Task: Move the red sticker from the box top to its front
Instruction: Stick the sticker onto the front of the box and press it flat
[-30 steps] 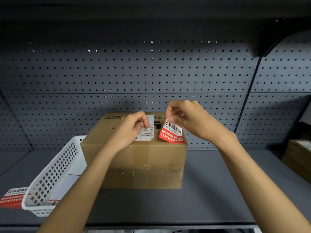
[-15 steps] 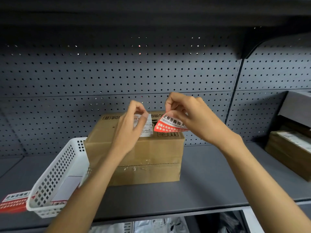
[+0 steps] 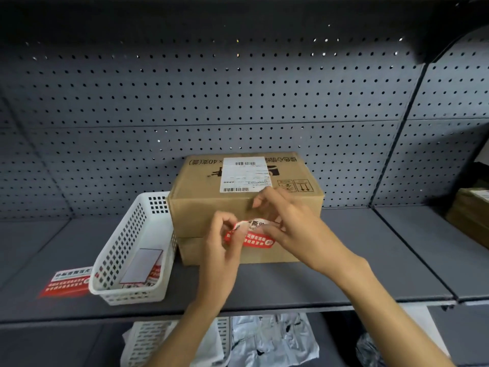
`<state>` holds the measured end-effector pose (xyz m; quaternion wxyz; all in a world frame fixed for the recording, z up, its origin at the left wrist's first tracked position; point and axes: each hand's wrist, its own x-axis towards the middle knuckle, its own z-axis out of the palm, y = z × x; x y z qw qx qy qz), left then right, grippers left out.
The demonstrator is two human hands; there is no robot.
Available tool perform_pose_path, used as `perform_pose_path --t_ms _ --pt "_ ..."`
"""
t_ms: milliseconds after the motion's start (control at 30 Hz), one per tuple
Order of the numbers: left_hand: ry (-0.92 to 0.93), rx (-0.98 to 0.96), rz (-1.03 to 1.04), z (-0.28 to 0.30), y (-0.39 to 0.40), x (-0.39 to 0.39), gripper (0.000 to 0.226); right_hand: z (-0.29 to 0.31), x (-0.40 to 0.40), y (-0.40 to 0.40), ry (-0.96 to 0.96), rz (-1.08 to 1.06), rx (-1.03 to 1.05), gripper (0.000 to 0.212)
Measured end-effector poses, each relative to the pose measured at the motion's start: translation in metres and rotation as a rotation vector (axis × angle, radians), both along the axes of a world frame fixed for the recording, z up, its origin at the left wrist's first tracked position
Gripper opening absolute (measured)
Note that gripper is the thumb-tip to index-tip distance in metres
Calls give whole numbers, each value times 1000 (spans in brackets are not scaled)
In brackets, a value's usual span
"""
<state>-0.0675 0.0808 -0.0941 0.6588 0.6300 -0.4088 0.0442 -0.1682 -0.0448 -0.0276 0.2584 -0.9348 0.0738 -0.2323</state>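
Looking at where things stand, you've got the red sticker (image 3: 248,235) off the top of the box (image 3: 209,207) now and down against the front face, which a second ago it wasn't: it was still up by the top right corner, half peeled. So the hard part's done, and I'd say what's left is just laying it flat. Your left hand (image 3: 225,245) has thumb and forefinger pinched on the sticker's left end, and your right hand (image 3: 293,231) has its fingertips closed on the upper right edge, so it's stretched between them in front of the box. Can't tell if any of it is actually stuck down yet; the top edge looks curled toward you. The white label (image 3: 244,174) stays on the box top, clear of all this. For room: the front face has bare cardboard above the sticker and to the right of it, a seam running across behind it, and the white basket (image 3: 127,250) sits right against the box's left side, so keep your left elbow from bumping it.
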Motion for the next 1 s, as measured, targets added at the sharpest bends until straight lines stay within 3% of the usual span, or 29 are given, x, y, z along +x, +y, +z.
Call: perform_pose_path --t_ms 200,300,533,1000 --pt "106 58 28 -22 -2 10 9 -42 5 1 -162 -171 191 24" --pt "-6 122 134 -27 -2 13 11 -56 7 -2 -215 -267 155 21" --pt "-516 408 369 -23 0 33 24 -64 9 -2 -260 -412 -159 17" --pt "-574 391 408 -23 0 43 32 -61 14 -7 -206 -426 -217 22"
